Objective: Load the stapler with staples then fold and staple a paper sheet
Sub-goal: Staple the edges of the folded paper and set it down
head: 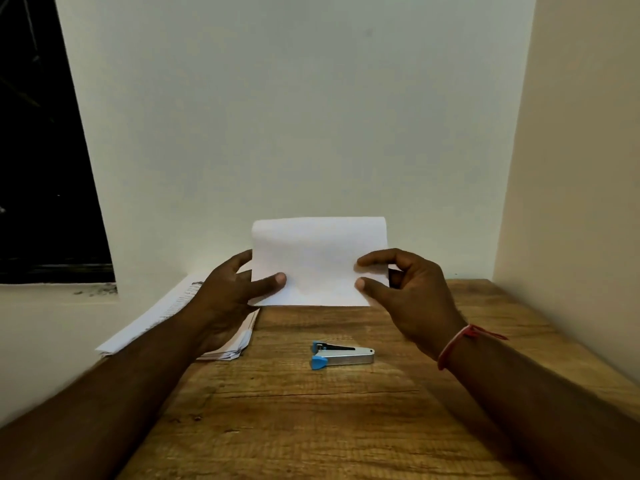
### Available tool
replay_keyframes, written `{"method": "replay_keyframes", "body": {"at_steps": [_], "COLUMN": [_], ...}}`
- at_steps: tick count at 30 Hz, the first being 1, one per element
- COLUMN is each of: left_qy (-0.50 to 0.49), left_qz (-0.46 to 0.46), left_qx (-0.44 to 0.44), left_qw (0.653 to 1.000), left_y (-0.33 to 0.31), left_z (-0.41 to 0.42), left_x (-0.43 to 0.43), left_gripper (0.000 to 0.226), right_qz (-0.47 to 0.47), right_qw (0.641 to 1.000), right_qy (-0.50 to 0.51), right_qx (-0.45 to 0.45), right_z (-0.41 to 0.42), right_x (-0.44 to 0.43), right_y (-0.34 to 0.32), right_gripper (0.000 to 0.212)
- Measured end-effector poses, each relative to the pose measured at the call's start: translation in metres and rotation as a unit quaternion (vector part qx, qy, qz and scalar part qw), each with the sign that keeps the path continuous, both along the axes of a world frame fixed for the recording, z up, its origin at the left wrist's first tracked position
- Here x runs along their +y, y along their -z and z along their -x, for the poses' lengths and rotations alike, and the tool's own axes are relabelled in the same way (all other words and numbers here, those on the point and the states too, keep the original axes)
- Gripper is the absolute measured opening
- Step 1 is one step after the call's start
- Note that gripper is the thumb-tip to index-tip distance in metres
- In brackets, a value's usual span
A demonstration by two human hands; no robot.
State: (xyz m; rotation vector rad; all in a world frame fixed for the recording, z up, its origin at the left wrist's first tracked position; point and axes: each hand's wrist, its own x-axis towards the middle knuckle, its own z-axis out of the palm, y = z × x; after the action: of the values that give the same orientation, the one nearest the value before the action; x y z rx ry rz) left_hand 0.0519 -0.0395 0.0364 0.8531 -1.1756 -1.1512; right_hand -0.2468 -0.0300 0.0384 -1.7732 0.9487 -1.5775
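Observation:
A white paper sheet (318,261), folded over with the rounded fold at its top, is held up above the far part of the wooden table (311,410). My left hand (232,292) pinches its lower left edge, thumb on the front. My right hand (408,289) grips its right edge between thumb and fingers. A small silver stapler (343,355) with blue ends lies on its side on the table, below the paper and between my forearms, untouched.
A stack of printed papers (180,323) lies at the table's far left corner, partly under my left hand and overhanging the edge. Walls stand close behind and to the right. A dark window (41,168) is at the left.

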Motion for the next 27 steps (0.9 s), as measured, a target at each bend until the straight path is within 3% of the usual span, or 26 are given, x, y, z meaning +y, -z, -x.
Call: {"method": "replay_keyframes", "body": {"at_steps": [3, 7, 12, 17, 20, 24, 27], "left_qy": [0.015, 0.021, 0.007, -0.117, -0.1, -0.046, 0.057], "left_qz": [0.011, 0.035, 0.048, 0.09, 0.096, 0.071, 0.019], "left_qx": [-0.01, -0.054, -0.078, -0.136, -0.125, -0.138, -0.188], "left_qw": [1.0, 0.998, 0.996, 0.98, 0.983, 0.987, 0.98], "left_y": [-0.002, 0.0, 0.002, -0.005, -0.004, -0.006, -0.008], "left_z": [0.004, 0.009, 0.012, 0.008, 0.002, -0.001, -0.009], "left_x": [0.002, 0.007, 0.01, 0.012, 0.008, 0.011, 0.016], "left_gripper": [0.082, 0.074, 0.066, 0.061, 0.057, 0.034, 0.032], "right_qz": [-0.019, -0.087, -0.113, -0.148, -0.147, -0.156, -0.164], "right_qw": [0.998, 0.987, 0.984, 0.969, 0.963, 0.957, 0.949], "right_qy": [-0.029, -0.093, -0.137, -0.199, -0.224, -0.244, -0.265], "right_qx": [-0.045, -0.097, -0.001, 0.02, 0.03, 0.029, 0.046], "right_z": [0.006, 0.011, 0.011, 0.013, 0.017, 0.024, 0.029], "right_x": [-0.006, -0.011, -0.012, -0.006, -0.006, -0.003, -0.002], "right_y": [0.0, 0.001, 0.009, 0.006, 0.002, -0.003, -0.005], "right_gripper": [0.047, 0.041, 0.042, 0.056, 0.072, 0.087, 0.091]}}
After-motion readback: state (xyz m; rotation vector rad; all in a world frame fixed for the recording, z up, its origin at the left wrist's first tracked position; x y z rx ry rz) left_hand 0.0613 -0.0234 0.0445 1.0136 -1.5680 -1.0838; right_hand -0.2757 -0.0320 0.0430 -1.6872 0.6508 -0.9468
